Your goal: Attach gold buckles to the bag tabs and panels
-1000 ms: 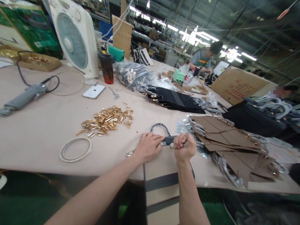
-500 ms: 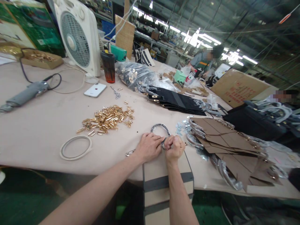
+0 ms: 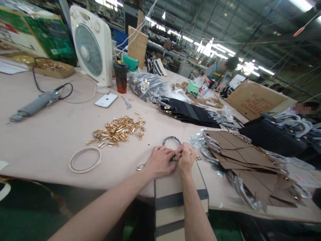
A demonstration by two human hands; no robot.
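Right now, the left hand [image 3: 159,161] clamps down a black curved bag handle [image 3: 172,138] while the right hand [image 3: 186,158] pinches its end, both near the edge of the beige cloth-covered worktable [image 3: 50,147].

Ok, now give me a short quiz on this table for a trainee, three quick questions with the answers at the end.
1. True or false: the dark curved handle rises beyond the left hand and right hand.
2. What lies between the white smartphone and the hands? A: gold metal fittings; B: a box fan; C: a cardboard carton.
3. Which hand is nearer the metal clasp?

Key: 1 true; 2 A; 3 left.
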